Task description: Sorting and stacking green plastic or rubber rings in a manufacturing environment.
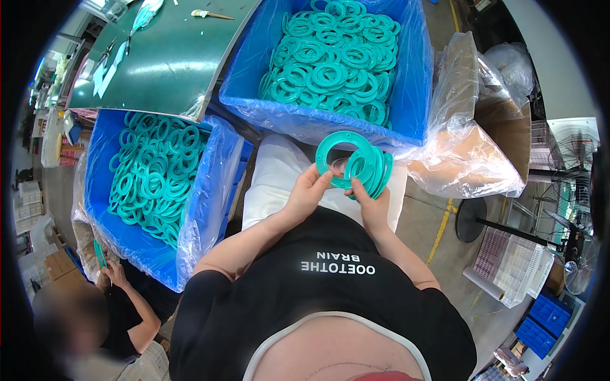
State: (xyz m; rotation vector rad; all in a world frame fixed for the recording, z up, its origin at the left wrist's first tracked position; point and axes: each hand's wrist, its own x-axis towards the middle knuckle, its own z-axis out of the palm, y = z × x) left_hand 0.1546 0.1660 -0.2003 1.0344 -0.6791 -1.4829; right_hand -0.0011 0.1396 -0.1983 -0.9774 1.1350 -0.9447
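My left hand (310, 188) pinches the lower left edge of a teal plastic ring (343, 138) between thumb and fingers. Several more teal rings (380, 171) overlap in a small stack, and my right hand (372, 202) is closed round their lower edge. Both hands are close together above my lap, just in front of a blue crate (410, 89). That crate has a clear plastic liner and holds a heap of loose teal rings (330, 75). Most of the fingers behind the rings are hidden.
A second lined blue crate (95, 184) with teal rings stands at the left. Beyond it, a green table (171, 57) carries a brush (211, 14) and tools. A plastic-lined cardboard box (457, 146) and a fan (575, 222) are at the right. Another person (130, 324) works at lower left.
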